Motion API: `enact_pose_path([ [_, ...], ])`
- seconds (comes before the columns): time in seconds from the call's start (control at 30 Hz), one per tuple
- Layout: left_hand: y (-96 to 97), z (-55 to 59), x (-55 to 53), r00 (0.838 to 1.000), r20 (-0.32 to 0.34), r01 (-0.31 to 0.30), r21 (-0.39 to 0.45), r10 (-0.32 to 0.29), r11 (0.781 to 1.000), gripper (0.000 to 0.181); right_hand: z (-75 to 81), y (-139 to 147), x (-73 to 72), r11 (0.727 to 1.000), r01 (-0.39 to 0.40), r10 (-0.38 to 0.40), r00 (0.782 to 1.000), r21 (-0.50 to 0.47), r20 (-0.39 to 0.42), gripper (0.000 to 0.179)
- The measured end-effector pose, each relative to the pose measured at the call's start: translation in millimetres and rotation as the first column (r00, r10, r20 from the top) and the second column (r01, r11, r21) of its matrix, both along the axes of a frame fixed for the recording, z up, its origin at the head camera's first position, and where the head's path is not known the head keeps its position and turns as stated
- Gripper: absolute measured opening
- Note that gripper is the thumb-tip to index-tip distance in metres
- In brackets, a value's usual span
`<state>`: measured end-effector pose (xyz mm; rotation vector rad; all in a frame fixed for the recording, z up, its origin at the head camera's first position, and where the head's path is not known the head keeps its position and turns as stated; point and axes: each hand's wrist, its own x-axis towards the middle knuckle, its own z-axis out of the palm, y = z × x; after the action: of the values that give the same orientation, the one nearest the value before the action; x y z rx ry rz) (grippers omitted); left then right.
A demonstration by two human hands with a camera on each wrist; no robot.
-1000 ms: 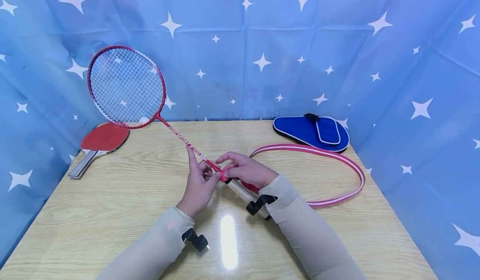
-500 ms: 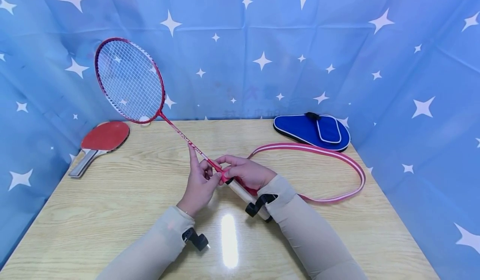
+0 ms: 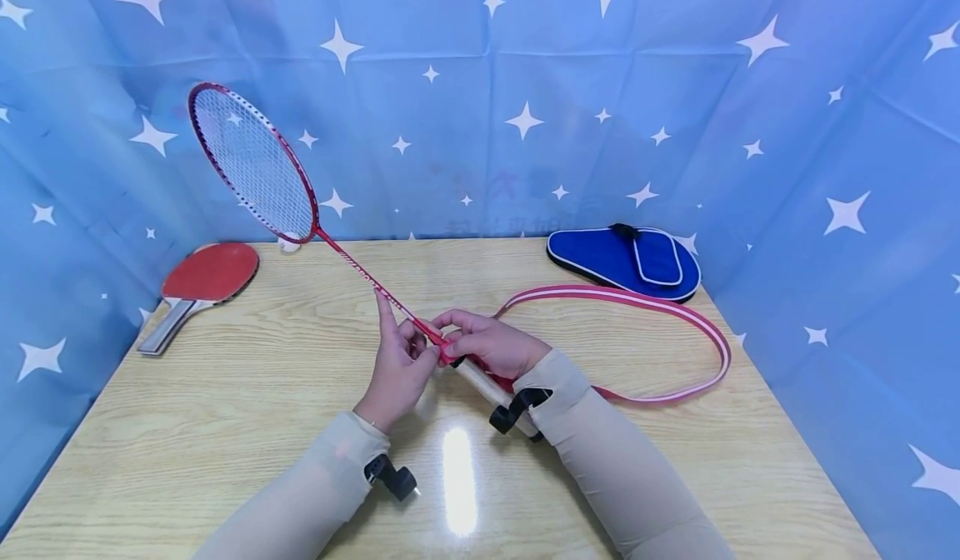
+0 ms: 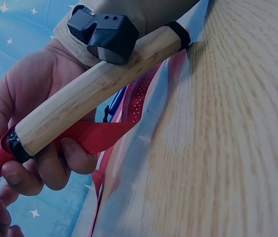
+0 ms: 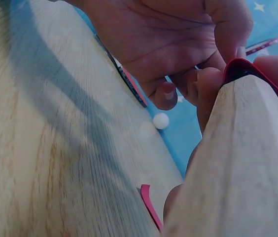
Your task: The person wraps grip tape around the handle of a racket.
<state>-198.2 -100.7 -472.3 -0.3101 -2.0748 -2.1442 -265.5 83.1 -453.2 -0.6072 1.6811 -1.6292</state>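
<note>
Mid-frame, we see the left hand (image 3: pixel 397 374) and right hand (image 3: pixel 501 345) pinching the red band (image 3: pixel 600 292) around the handle top of the racket (image 3: pixel 354 263), though fingers partly hide it. A loosened pinch could, we judge, let the wrap slacken.
</note>
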Motion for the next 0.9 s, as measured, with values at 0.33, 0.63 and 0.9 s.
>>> enact_pose_path([
  [0.33, 3.1, -0.5, 0.8, 0.999, 0.016, -0.048, 0.033, 0.047, 0.998, 0.118, 0.5, -1.0, 1.8, 1.000, 0.000, 0.000, 1.000, -0.008, -0.024, 0.038],
  [0.63, 6.0, 2.0, 4.4, 0.986, 0.030, -0.164, -0.001, 0.164, 0.987, 0.114, 2.0, -3.0, 3.6, 0.999, 0.014, -0.006, 0.982, 0.044, -0.189, 0.041],
  [0.9, 6.1, 3.2, 4.9, 0.980, 0.021, -0.198, 0.007, 0.198, 0.980, 0.114, 4.0, -3.8, 5.7, 0.999, 0.029, -0.022, 0.980, 0.029, -0.200, 0.042],
])
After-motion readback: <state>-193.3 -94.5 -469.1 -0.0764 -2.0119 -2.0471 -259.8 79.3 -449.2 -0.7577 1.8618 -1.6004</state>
